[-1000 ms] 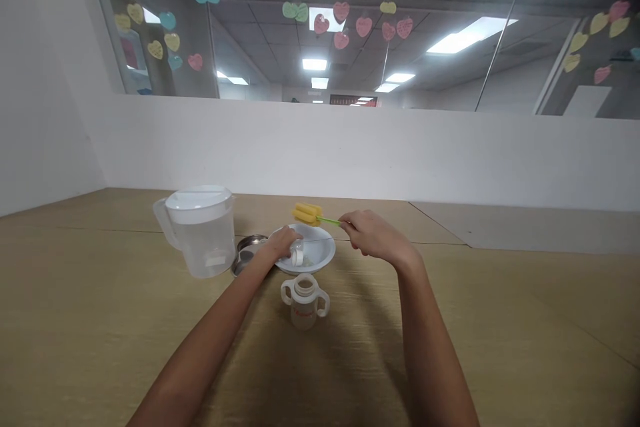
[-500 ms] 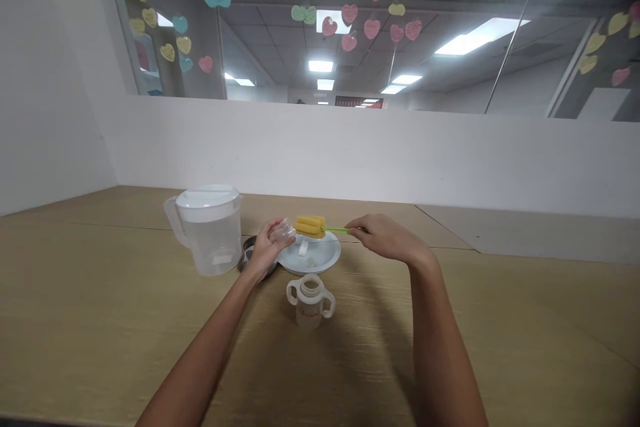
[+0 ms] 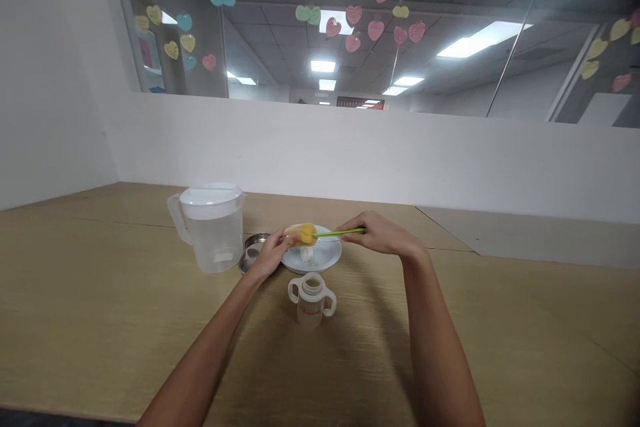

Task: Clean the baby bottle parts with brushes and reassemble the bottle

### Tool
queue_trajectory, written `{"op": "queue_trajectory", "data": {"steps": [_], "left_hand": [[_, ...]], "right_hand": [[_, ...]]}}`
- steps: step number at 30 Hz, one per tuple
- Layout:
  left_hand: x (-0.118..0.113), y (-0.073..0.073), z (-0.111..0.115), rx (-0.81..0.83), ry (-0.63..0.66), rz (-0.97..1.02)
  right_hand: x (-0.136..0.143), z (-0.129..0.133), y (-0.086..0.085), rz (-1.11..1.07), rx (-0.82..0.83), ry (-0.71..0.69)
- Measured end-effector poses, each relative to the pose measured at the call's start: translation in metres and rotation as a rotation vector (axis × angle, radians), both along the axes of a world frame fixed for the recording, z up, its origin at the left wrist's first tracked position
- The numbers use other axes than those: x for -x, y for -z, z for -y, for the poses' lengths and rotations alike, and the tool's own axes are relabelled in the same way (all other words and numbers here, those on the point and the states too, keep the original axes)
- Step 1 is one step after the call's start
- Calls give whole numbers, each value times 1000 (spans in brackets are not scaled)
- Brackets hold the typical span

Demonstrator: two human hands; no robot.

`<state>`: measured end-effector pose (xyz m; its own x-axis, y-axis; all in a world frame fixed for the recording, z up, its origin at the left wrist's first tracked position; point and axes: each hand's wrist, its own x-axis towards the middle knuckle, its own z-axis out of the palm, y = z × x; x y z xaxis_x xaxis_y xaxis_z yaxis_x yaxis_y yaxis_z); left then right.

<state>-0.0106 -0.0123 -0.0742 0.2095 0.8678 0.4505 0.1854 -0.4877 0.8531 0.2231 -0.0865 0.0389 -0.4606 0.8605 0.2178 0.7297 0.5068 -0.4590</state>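
Note:
My left hand (image 3: 273, 253) is wrapped round a small clear cup-like piece, mostly hidden by the fingers. The yellow sponge head of a brush (image 3: 309, 234) sits at that piece, partly inside it. Its thin green handle (image 3: 333, 233) is pinched in my right hand (image 3: 370, 230). Beneath the brush is a white plate (image 3: 327, 258) with a small white part (image 3: 306, 253) on it. Nearer to me stands an open two-handled bottle (image 3: 311, 310) with red print, upright.
A clear lidded pitcher (image 3: 215, 240) stands at the left. A round metal dish (image 3: 249, 255) lies between it and the plate, partly behind my left hand. A white wall (image 3: 300, 150) rises behind the table (image 3: 125, 313).
The yellow brush head has gone from beside the clear piece to partly inside it. My right hand has moved slightly left with the handle.

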Motion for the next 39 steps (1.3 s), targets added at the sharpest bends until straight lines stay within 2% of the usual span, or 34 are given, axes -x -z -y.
{"op": "queue_trajectory", "data": {"steps": [3, 8, 13, 16, 20, 22, 24, 26, 28, 30, 32, 35, 39], "left_hand": [[0, 2, -1, -50, -58, -20], [0, 0, 3, -193, -51, -108], [-1, -2, 6, -325, -98, -186], [-2, -1, 5, -264, -83, -52], [-5, 2, -2, -84, -7, 154], [-4, 5, -7, -14, -61, 233], [2, 7, -12, -3, -197, 277], [12, 8, -15, -85, -405, 195], [25, 9, -17, -231, -610, -10], [36, 11, -17, -357, -738, -244], [43, 15, -18, -392, -774, -440], [46, 24, -22, -315, -748, -658], [47, 38, -28, -210, -668, -799]], "right_hand": [[0, -5, 2, -79, 53, -59], [-1, -12, 8, -99, 87, 2], [1, -12, 9, -9, 111, 35], [-1, -12, 8, -38, 70, 16], [-7, -12, 7, -132, 43, -12], [-10, -11, 6, -142, 33, -22], [-14, -8, 6, -132, -4, 18], [-17, -6, 6, -95, -56, 113], [-21, -4, 6, -52, -83, 192], [-22, -4, 6, -34, -86, 221], [-22, -5, 6, -26, -85, 219], [-18, -5, 5, 10, -90, 203], [-14, -3, 3, 39, -113, 191]]}}
